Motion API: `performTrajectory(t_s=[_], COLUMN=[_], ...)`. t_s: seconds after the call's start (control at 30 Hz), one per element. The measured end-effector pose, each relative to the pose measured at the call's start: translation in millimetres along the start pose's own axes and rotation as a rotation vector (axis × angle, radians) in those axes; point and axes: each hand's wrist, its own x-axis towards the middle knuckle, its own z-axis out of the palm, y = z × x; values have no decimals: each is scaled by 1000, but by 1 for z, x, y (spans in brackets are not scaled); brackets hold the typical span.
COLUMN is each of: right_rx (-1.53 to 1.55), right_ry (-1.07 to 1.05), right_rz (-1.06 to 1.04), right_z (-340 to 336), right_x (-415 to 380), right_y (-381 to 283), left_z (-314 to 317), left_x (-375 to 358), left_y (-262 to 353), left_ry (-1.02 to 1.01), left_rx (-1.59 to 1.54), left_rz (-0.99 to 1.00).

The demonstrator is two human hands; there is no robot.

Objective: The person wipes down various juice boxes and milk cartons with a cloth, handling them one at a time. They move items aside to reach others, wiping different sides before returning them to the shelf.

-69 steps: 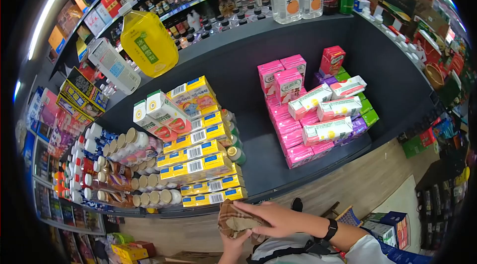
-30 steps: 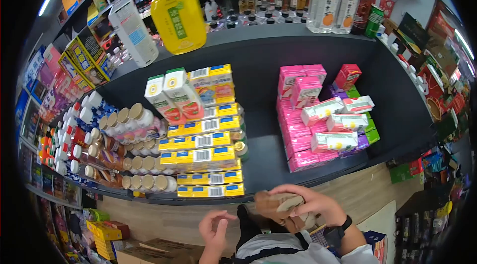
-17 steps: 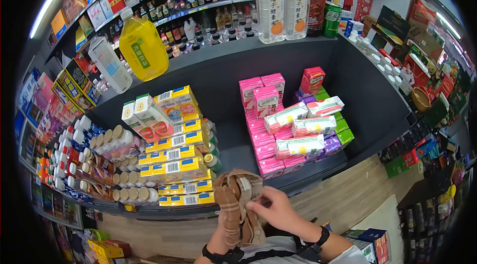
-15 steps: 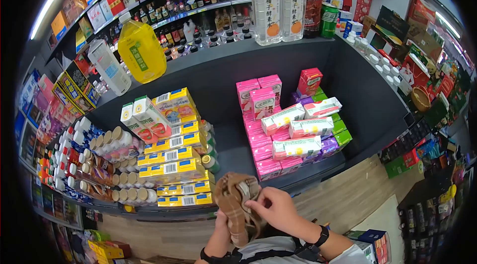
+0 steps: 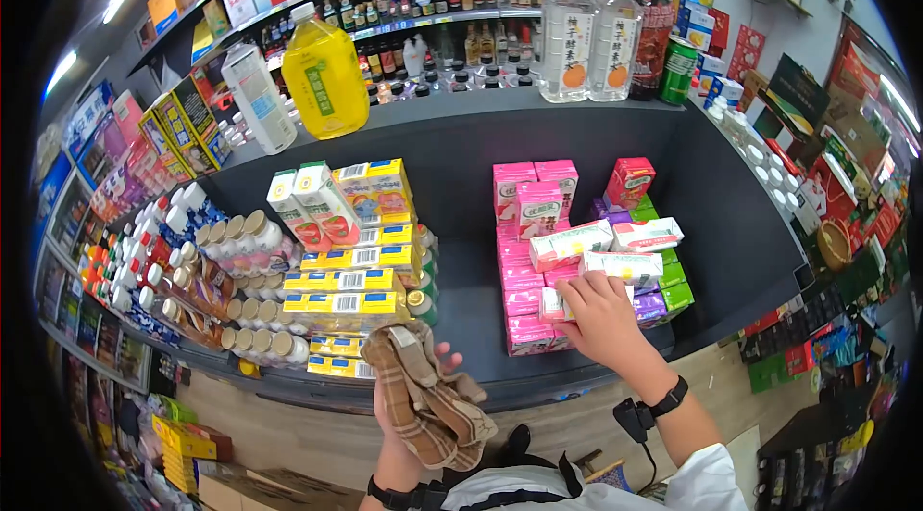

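A bunched brown plaid cloth (image 5: 423,396) is in my left hand (image 5: 387,420), which is closed around it from below; the cloth hides most of the palm. My right hand (image 5: 604,319) grips the nearest white drink carton (image 5: 553,305), its fingers curled over the top and covering the middle. That carton lies on its side on a stack of pink drink cartons (image 5: 519,273). Just behind it, close to my fingertips, lies another white carton (image 5: 630,268). Farther back are two more lying white cartons, one of them here (image 5: 571,244).
Yellow-and-blue packs (image 5: 346,304) are stacked at left, with two strawberry cartons (image 5: 322,203) on top. Capped bottles (image 5: 260,338) stand in rows beyond them. A yellow jug (image 5: 327,78), clear bottles (image 5: 569,40) and a green can (image 5: 679,71) stand on the dark ledge (image 5: 452,102).
My right hand has left the cloth and reached forward onto the nearest white carton. My left hand still holds the cloth, now lower and looser. The view has shifted slightly left.
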Motion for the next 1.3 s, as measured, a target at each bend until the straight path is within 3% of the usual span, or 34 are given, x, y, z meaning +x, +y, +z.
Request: performTrajectory(t_s=[0.1, 0.23, 0.33, 0.43, 0.47, 0.53, 0.6, 0.67, 0.7, 0.8, 0.83, 0.93, 1.0, 1.07, 1.17, 1.27, 1.3], right_rx=[-11, 602, 762, 559, 526, 465, 560, 628, 693, 777, 787, 703, 692, 689, 1092, 1692, 1402], right_ry=[163, 249, 216, 123, 179, 285, 199, 71, 44, -35, -70, 132, 280, 341, 360, 346, 366], right_rz=[-113, 78, 49, 87, 114, 160, 216, 279, 187, 69, 49, 91, 122, 204, 353, 481, 411], right_z=[-3, -14, -30, -37, -31, -12, -12, -16, -11, -22, -22, -7, -7, -17, -3, 1, -1], right_x=[-6, -16, -10, 8, 15, 28, 43, 53, 52, 41, 37, 33, 46, 57, 48, 31, 33], right_y=[-7, -56, -105, -162, -170, -179, -180, -183, -183, -194, -195, -204, -204, -204, -205, -214, -213], left_z=[9, 26, 36, 37, 30, 7, -9, -8, -10, -14, 28, 5, 7, 0, 10, 23, 34], left_x=[8, 27, 34, 37, 36, 32, 26, 15, 15, 16, 17, 8, 1, 0, 5, 14, 17], left_y=[-1, -8, -13, -18, -22, -21, -18, -15, -7, 26, 35, 26, 22, 5, 21, 57, 63], left_ry=[-18, -17, -61, -107, -72, -94, -51, -7, 55, 72, 200, 222, 3, -50, -131, -32, -32], left_rx=[106, 141, 59, 214, -13, 365, 684, 762, 501, 403, 339, 316, 567, 849, 925, 560, 440], left_rz=[64, 147, 170, 160, 33, 137, 197, 278, 164, 77, 81, -11, 116, 312, 339, -68, -139])
